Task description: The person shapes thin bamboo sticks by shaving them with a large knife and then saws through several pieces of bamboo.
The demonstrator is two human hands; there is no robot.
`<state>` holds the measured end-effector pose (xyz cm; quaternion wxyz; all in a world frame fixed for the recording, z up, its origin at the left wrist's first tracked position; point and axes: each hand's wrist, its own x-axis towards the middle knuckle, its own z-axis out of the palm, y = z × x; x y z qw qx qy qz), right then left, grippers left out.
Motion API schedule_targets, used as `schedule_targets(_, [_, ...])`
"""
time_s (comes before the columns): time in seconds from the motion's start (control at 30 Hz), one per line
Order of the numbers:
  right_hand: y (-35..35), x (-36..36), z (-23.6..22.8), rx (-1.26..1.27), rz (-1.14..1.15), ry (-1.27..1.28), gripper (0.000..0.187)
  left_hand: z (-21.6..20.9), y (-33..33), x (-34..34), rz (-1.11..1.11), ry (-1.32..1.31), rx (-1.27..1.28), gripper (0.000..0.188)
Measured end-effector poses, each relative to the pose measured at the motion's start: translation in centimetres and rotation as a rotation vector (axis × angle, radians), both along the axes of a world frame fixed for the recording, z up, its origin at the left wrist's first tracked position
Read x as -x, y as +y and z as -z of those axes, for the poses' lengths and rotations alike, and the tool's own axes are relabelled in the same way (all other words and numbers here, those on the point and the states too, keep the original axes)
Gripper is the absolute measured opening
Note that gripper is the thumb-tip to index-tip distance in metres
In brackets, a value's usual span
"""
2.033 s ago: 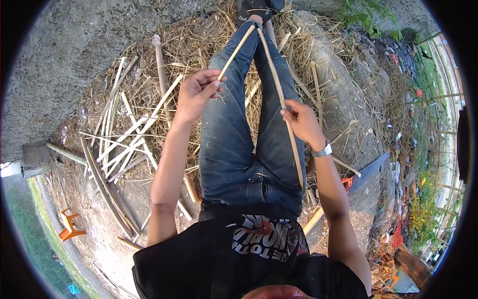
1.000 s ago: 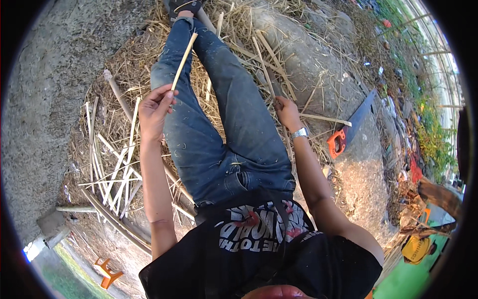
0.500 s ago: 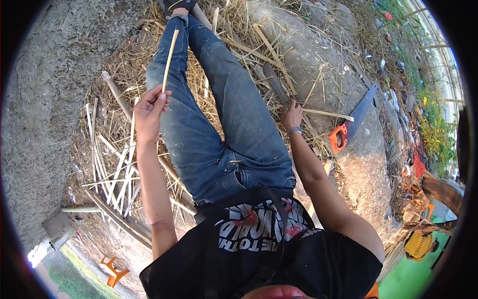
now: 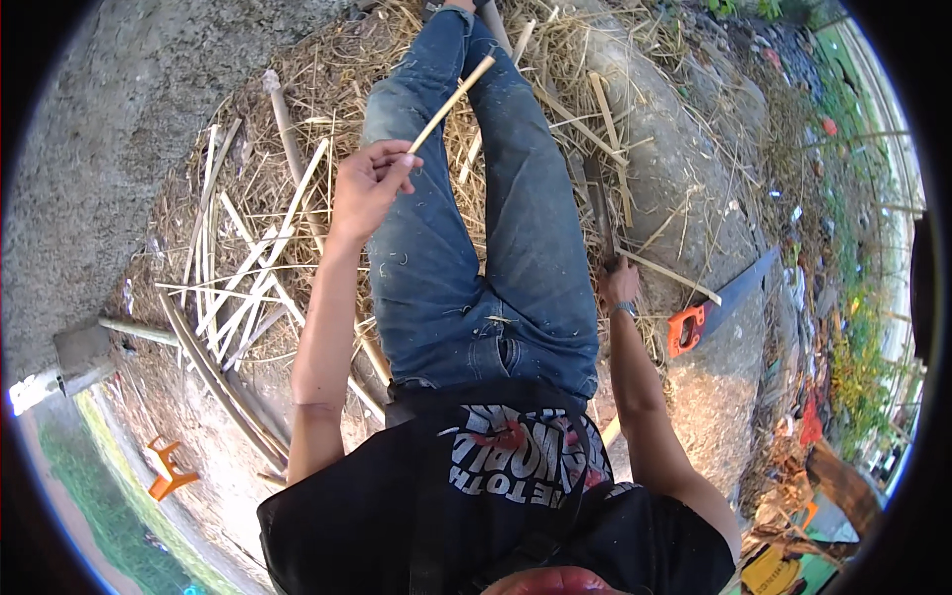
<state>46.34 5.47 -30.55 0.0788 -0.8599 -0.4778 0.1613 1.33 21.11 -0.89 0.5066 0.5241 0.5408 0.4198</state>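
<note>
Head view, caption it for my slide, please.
Left hand holds a pale stick above jeans; right hand at a long dark blade, near an orange-handled saw.

Left of 2 head-worn fisheyes | faces down | near, above outstretched legs (image 4: 540, 218)

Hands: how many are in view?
2: the left hand holds a pale strip above the jeans; the right hand is right of them, at a dark blade's near end.
</note>
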Motion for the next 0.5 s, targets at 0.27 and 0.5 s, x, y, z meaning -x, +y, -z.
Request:
schedule_targets(0.27, [-0.8, -1.2, -6.0, -0.153, -0.039, 0.179, 0.038, 0.0, 3.5, -4.8, 0.153, 0.061, -0.125, 0.027])
schedule_targets(0.5, [-3.3, -3.1, -13.8, -0.378, 0.276, 0.226, 0.029, -1.3, 13.3, -21.7, 0.523, 0.321, -0.426, 0.029])
